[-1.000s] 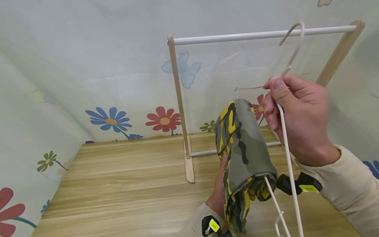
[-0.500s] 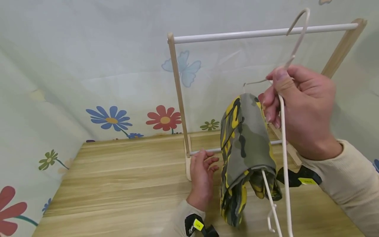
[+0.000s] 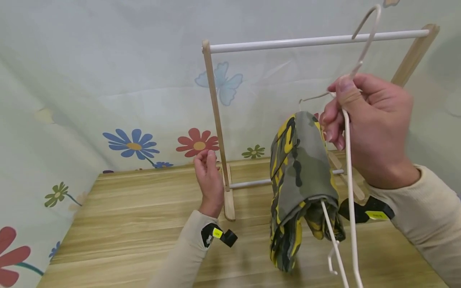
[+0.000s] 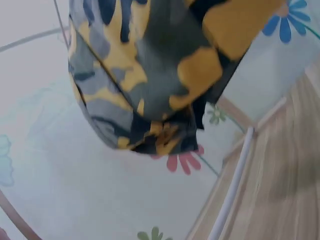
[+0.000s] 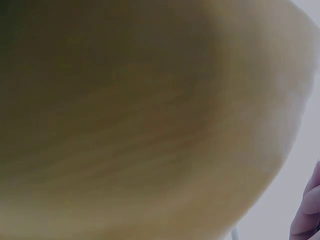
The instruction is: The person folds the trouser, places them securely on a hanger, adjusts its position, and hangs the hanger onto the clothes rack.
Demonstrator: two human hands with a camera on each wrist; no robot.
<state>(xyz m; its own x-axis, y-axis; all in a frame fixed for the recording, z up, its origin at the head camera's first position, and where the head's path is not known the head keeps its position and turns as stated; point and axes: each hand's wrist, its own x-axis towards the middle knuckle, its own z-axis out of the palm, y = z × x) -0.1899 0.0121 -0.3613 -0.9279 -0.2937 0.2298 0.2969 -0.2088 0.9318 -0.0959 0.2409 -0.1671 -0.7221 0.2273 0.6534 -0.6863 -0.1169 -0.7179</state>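
My right hand (image 3: pixel 374 120) pinches a white wire clothes hanger (image 3: pixel 351 192) just below its hook. The hook stands up in front of the rack's top rod in the head view. A folded camouflage garment (image 3: pixel 309 164) in grey-green, black and yellow hangs draped over the hanger's lower bar. My left hand (image 3: pixel 210 184) is away from it to the left, beside the rack's left post, fingers loosely bent and holding nothing. The left wrist view shows the garment (image 4: pixel 150 65) from below. In the right wrist view a tan blur covers most of the frame, with some fingers (image 5: pixel 306 215) at the right edge.
A clothes rack with a white top rod (image 3: pixel 273 45) and wooden posts (image 3: pixel 216 104) stands at the back of the wood-grain tabletop (image 3: pixel 144 224). Its lower white bar (image 3: pixel 250 184) runs behind the garment. Behind is a flower-printed wall covering (image 3: pixel 151 96).
My left hand has let go of the garment and moved left, past the rack's left post. My right hand has lifted the hanger and garment slightly up and to the right.
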